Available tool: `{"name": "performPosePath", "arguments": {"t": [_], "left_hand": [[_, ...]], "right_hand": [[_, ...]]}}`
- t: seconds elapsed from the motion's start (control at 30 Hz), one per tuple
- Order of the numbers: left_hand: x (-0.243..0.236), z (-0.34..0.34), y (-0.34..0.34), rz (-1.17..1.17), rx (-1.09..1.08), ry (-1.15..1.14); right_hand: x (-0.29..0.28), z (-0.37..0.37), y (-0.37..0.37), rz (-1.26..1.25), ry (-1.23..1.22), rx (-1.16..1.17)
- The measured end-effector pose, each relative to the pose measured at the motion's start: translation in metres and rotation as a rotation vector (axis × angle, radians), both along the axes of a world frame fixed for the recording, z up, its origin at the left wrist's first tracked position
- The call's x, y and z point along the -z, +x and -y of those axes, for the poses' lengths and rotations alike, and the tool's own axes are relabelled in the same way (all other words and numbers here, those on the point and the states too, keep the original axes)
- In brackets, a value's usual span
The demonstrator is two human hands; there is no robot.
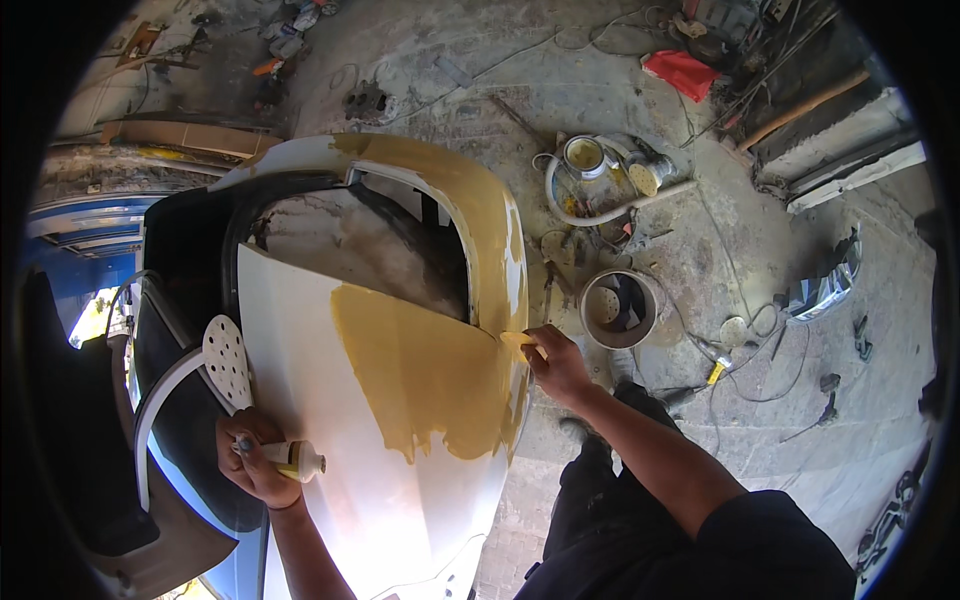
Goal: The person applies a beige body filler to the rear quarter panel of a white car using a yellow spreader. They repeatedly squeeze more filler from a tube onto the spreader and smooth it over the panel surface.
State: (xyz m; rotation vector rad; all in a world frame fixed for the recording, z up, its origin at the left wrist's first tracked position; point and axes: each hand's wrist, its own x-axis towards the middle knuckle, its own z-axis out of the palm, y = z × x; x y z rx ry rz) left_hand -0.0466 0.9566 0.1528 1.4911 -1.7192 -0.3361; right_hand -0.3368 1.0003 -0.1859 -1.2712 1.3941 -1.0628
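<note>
A white car body (285,330) carries broad tan filler patches (415,365) on its panel and around its window opening. My right hand (560,368) pinches a small yellow spreader (514,340) at the panel's right edge, beside the filler. On the left, my left hand (258,465) is closed around a pale tube (300,459) with a yellowish band, its end pointing right. A white disc with several holes (226,360) stands up just above that hand; I cannot tell whether the fingers hold it too.
On the concrete floor to the right stand a round bucket (652,310), an open can (584,156) and a pale hose (640,204). Cables and a yellow-handled tool (717,371) lie farther right. A red item (680,74) is at the back.
</note>
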Motion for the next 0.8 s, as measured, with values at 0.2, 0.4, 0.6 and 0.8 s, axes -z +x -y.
{"name": "performPosePath", "arguments": {"t": [0.2, 0.4, 0.6, 0.8], "left_hand": [[0.002, 0.001, 0.000, -0.031, 0.011, 0.020], [0.001, 0.001, 0.000, 0.011, 0.015, 0.008], [0.001, 0.002, -0.001, 0.002, 0.018, 0.011], [0.001, 0.002, -0.001, -0.003, 0.019, 0.011]], "right_hand": [[-0.011, 0.026, 0.004, 0.020, -0.133, 0.000], [-0.001, 0.025, 0.004, -0.021, -0.149, -0.029], [0.007, 0.008, 0.012, -0.017, -0.084, -0.029], [0.024, -0.004, 0.019, -0.037, -0.025, -0.038]]}}
